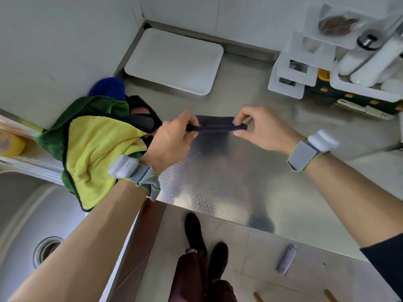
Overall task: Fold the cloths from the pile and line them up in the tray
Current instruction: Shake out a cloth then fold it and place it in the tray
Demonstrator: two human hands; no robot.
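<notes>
Both hands, left and right, pinch folded dark cloth ends above counter; pile left, tray far.

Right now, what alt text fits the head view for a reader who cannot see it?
Both hands, left hand and right hand, pinch a folded dark cloth above a steel counter. A white tray sits empty behind; a colourful cloth pile lies left.

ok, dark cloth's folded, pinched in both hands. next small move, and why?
Probably carry the dark cloth to the white tray and lay it down: left hand and right hand hold it folded, the tray holds no cloths.
</notes>
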